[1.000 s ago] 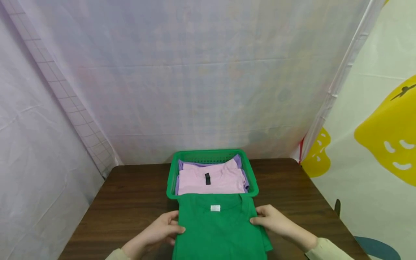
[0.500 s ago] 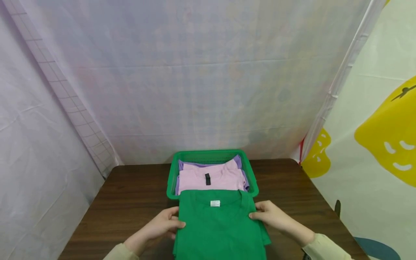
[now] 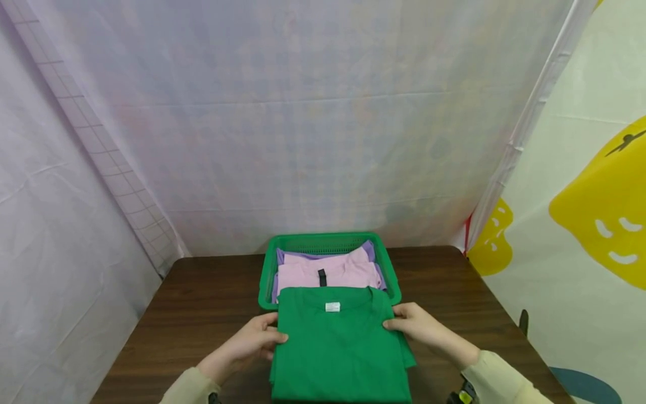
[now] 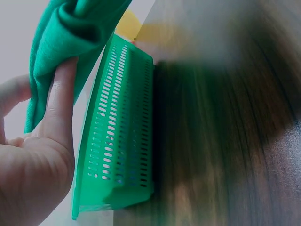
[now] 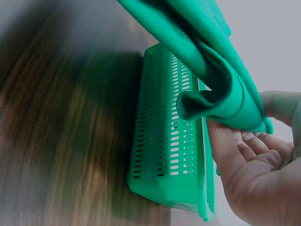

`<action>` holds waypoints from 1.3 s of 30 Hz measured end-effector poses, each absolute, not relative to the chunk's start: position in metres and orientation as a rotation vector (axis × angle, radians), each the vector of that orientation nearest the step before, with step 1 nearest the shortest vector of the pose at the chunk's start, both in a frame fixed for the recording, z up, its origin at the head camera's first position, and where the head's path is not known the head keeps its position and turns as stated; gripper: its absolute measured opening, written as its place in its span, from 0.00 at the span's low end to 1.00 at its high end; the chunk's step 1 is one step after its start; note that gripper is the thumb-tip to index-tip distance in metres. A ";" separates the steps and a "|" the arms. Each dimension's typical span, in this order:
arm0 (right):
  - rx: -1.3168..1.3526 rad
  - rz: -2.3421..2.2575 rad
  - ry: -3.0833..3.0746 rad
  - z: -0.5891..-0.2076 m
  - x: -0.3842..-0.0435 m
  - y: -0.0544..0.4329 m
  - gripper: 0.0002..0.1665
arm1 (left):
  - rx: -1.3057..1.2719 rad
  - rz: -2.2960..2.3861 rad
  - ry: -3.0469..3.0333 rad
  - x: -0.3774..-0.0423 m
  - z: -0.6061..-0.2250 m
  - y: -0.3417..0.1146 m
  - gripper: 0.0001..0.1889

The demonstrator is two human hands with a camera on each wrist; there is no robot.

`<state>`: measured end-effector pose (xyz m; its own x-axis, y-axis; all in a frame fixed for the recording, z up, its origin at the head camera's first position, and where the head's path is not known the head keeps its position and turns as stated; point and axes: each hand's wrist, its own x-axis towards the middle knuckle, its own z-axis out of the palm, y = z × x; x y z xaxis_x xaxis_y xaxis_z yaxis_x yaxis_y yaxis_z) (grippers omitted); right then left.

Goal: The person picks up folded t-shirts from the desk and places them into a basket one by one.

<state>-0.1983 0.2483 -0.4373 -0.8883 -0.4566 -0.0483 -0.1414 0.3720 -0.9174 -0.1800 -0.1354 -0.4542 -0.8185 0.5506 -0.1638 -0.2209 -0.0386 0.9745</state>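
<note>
A folded green T-shirt (image 3: pixel 343 348) with a white neck label is held up by its two sides, its collar end overlapping the front rim of a green basket (image 3: pixel 266 275). My left hand (image 3: pixel 254 339) pinches its left edge, thumb on top and fingers underneath. On the opposite edge my right hand (image 3: pixel 421 326) grips in the same way. Both wrist views show the folded layers of the green T-shirt (image 4: pixel 66 37) between thumb and fingers, raised above the table. Inside the basket lies a folded pink T-shirt (image 3: pixel 298 276) with a black label, on top of purple clothing (image 3: pixel 370 251).
The basket stands near the back edge of a dark wooden table (image 3: pixel 202 303). White curtains (image 3: pixel 323 140) hang behind and at the left. At the right is a pale sheet with yellow fruit prints (image 3: pixel 605 207).
Both hands have moved forward together with the green T-shirt. Its collar now covers the basket's front rim and part of the pink T-shirt. The basket has stayed in place.
</note>
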 end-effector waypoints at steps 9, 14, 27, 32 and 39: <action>-0.502 -1.512 2.357 -0.434 -0.211 0.248 0.10 | 0.338 1.953 1.703 -0.194 -0.456 -0.134 0.32; -0.536 -1.468 2.416 -0.431 -0.218 0.249 0.12 | 0.328 1.958 1.700 -0.204 -0.455 -0.133 0.33; -0.512 -1.515 2.395 -0.426 -0.233 0.248 0.11 | 0.338 1.944 1.748 -0.217 -0.451 -0.132 0.35; -0.504 -1.498 2.400 -0.424 -0.239 0.248 0.10 | 0.333 1.939 1.772 -0.222 -0.451 -0.133 0.36; -0.475 -1.495 2.405 -0.421 -0.245 0.248 0.12 | 0.339 1.931 1.797 -0.227 -0.451 -0.133 0.36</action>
